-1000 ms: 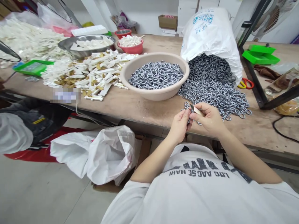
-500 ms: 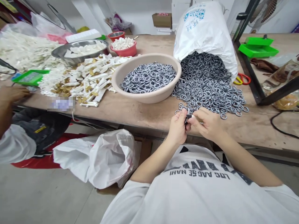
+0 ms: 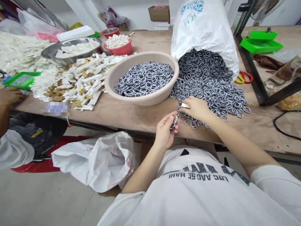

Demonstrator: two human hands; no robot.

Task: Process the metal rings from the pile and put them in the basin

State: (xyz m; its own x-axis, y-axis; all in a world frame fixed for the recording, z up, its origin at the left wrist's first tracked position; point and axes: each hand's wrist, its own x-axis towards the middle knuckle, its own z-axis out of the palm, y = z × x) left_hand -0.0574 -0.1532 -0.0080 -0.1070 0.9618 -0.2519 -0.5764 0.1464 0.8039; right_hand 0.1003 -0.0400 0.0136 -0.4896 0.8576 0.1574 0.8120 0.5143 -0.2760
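Observation:
My left hand (image 3: 166,130) is closed around one or more dark grey rings (image 3: 174,121) at the table's front edge. My right hand (image 3: 196,108) reaches over the loose rings (image 3: 211,91) heaped on the table. Between its fingers is a small piece, white with a dark end (image 3: 184,105); its kind I cannot make out. Left of my hands stands a beige basin (image 3: 141,99) holding many similar rings. Behind the heap a white sack (image 3: 199,31) lies with its mouth toward me, rings spilling out.
White and brown pieces (image 3: 80,81) are piled at left, near a metal bowl (image 3: 47,53) and a red bowl (image 3: 119,50). Scissors (image 3: 245,77) lie by a dark metal frame (image 3: 256,81). Another person's hand (image 3: 10,97) is at far left. White bags (image 3: 101,163) stand below the table.
My hands have come apart. The left moved left and down, with a ring now showing in it; the right moved up and left over the loose rings, still holding the small piece.

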